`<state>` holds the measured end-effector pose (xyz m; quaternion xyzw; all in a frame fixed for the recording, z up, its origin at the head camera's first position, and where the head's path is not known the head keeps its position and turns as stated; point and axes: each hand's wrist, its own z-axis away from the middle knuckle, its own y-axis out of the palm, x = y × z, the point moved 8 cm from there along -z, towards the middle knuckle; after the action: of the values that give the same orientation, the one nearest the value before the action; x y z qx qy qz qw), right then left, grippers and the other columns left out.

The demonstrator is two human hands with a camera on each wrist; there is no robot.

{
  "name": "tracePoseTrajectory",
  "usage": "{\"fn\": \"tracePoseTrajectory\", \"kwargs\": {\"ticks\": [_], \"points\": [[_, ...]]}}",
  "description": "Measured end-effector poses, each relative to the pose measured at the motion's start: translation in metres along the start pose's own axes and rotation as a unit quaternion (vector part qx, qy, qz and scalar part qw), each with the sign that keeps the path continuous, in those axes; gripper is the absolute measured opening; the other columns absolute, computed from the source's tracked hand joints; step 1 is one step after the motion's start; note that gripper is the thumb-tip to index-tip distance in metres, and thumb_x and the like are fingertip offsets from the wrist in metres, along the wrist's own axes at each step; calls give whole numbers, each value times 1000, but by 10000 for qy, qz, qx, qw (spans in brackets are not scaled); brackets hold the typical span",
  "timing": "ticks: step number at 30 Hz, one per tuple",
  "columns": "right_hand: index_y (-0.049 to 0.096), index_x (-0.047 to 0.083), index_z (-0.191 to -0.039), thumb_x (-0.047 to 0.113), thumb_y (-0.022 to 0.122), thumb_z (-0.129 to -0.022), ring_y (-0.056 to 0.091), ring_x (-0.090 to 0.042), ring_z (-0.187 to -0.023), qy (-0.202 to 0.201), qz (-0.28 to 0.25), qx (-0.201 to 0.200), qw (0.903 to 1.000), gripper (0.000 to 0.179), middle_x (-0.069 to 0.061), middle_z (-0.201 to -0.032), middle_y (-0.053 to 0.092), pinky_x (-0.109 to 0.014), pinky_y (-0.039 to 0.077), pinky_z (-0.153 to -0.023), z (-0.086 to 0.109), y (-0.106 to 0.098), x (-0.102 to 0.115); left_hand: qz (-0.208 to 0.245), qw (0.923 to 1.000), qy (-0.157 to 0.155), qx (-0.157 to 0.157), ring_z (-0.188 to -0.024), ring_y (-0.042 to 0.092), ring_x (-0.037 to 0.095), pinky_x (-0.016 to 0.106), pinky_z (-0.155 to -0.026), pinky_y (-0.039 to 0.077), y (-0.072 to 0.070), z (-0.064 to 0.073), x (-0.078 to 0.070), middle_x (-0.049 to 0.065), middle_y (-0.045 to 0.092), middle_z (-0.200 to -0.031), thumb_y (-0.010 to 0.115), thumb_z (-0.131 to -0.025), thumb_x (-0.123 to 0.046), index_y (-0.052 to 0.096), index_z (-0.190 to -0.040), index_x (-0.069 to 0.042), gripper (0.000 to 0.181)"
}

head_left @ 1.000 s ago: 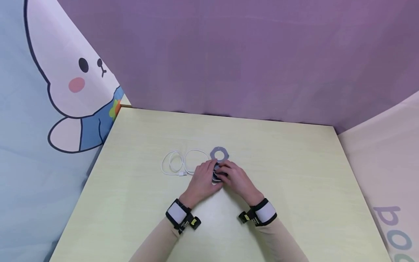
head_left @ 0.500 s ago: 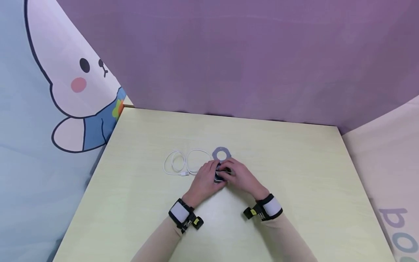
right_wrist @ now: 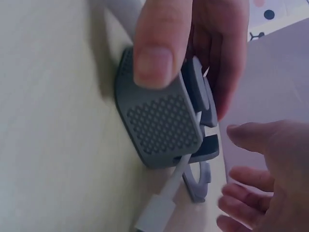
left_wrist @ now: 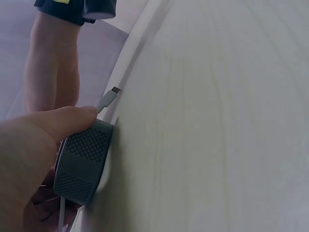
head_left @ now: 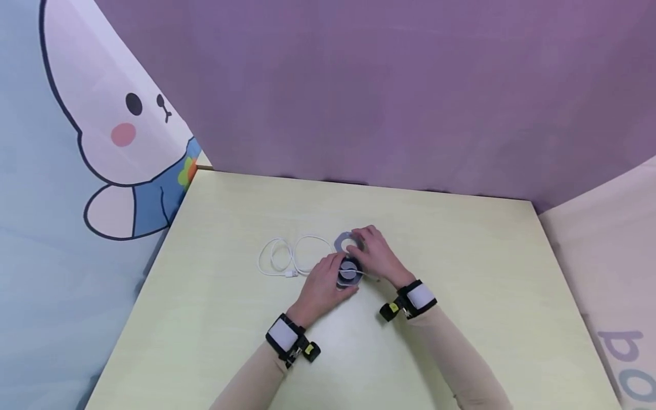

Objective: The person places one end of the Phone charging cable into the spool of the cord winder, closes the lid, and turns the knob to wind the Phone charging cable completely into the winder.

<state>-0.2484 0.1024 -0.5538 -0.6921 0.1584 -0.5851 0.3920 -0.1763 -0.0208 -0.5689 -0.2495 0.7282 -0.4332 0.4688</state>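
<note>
My left hand (head_left: 322, 285) grips a grey hexagonal cable winder (head_left: 349, 274), thumb along its near side. Its textured side wall shows in the left wrist view. White cable lies across the round core, and one end with a white connector (left_wrist: 108, 98) sticks out past the rim. Just behind the winder, a flat grey hexagonal ring (head_left: 340, 244) lies on the table. My right hand (head_left: 378, 254) is at the ring's right side, thumb and fingers spread apart. In the right wrist view those fingers (right_wrist: 251, 180) are bent with nothing between them, beside the ring.
Loops of white cable (head_left: 277, 259) lie left of the winder, with a USB plug (head_left: 291, 274) at their near side. The pale table (head_left: 246, 205) ends at a purple curtain (head_left: 359, 102) behind. Printed cloths hang on both sides.
My right hand has left the winder and moved back to the ring, uncovering the core and the cable end. My left hand keeps its grip on the winder.
</note>
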Motion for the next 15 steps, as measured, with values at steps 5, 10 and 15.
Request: {"fn": "tracePoseTrajectory", "kwargs": {"ticks": [5,10,15], "points": [[52,-3,-145,32,67,-99,45,-41,-126,140,225,29,9996,59,-25,-135,51,-56,40,-107,-8,6,-8,170,9998,-75,54,-129,56,29,41,-113,45,3,1,1,18,56,-143,81,-87,-46,46,-148,4,87],[56,-2,-141,33,67,-99,46,-41,-123,234,277,-2,9993,55,-23,-133,54,-55,38,-107,-13,7,-13,259,9996,-75,10,-128,56,28,41,-112,46,3,-1,2,17,57,-143,81,-87,-47,45,-149,4,87],[60,-2,-137,33,66,-99,47,-39,-121,274,329,-20,9991,52,-22,-131,55,-54,38,-106,-18,8,-13,283,9995,-115,-63,-125,57,28,40,-110,47,1,-2,3,17,59,-138,83,-86,-45,48,-145,4,85]]}}
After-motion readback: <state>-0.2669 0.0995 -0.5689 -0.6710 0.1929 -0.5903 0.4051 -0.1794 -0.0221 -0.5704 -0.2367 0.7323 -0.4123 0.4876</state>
